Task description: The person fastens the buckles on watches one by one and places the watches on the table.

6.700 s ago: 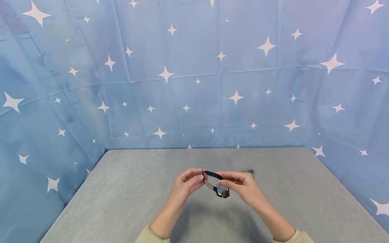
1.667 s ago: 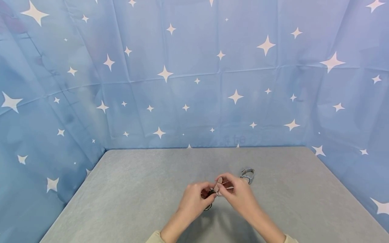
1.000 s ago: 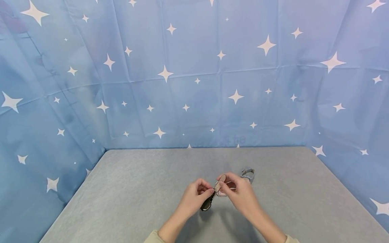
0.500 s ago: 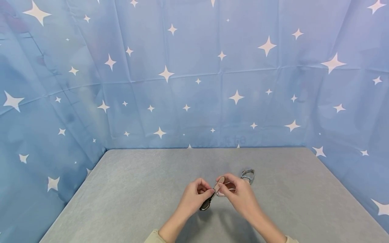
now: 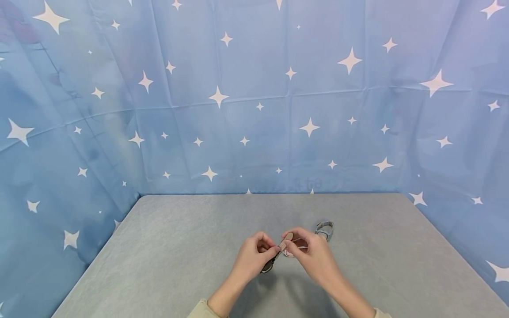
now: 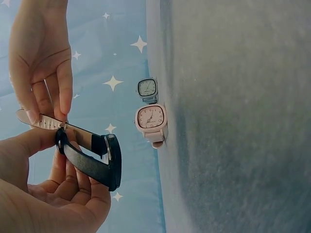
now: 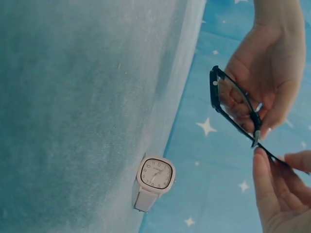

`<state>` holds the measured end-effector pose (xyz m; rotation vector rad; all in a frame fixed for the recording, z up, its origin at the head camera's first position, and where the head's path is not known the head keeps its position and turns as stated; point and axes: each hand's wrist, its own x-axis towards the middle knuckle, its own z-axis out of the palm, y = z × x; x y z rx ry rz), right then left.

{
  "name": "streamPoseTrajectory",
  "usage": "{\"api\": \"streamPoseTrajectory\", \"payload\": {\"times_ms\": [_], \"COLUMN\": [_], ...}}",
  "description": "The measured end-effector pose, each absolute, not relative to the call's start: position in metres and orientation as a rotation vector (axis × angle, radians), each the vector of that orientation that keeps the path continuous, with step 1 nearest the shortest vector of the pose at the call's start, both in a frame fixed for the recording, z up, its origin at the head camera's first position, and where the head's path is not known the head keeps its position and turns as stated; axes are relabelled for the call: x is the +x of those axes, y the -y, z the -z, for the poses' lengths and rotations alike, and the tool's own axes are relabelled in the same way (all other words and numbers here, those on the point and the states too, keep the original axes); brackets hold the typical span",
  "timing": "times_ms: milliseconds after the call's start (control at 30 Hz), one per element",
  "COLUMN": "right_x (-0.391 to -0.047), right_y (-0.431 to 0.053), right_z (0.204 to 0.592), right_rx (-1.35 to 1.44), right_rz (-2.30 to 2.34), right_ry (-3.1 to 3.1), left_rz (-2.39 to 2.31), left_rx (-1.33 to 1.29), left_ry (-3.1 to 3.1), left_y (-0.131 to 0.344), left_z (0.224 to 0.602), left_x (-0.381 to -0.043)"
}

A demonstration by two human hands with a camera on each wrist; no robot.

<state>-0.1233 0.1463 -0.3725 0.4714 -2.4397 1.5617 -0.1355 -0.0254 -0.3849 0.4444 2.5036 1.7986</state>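
Observation:
Between both hands hangs a black wristwatch [image 6: 114,162], its strap bent into a loop. The left hand [image 5: 252,256] pinches the strap by the buckle [image 6: 60,138], where the two strap halves meet. With thumb and fingers, the right hand [image 5: 312,249] pinches the pale, holed strap end [image 6: 46,121] that sticks out beyond the buckle. The watch case [image 7: 215,87] faces away from the fingers, down and left in the head view. A pink watch [image 7: 156,174] lies on the table behind the hands, partly covered by the right hand in the head view.
A blue-grey watch [image 5: 324,229] lies beyond the right hand, farther back on the grey table [image 5: 191,247]. A blue curtain with white stars [image 5: 254,106] stands along the table's back and sides.
Since the earliest frame the hands have come lower and closer together, and the watch has turned, its case now below the left hand. Over the last second the case tilts slightly; the grips stay.

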Motion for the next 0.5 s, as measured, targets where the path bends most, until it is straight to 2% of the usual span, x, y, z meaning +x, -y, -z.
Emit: {"api": "streamPoseTrajectory", "payload": {"times_ms": [500], "right_x": [-0.124], "right_y": [-0.149], "right_z": [0.372], "right_rx": [0.458], "right_rz": [-1.569], "right_ry": [2.46], "left_rz": [-1.739], "left_rx": [0.583], "left_ry": [-2.487], "left_y": [0.032], "left_z": [0.393], "left_x": [-0.139]}}
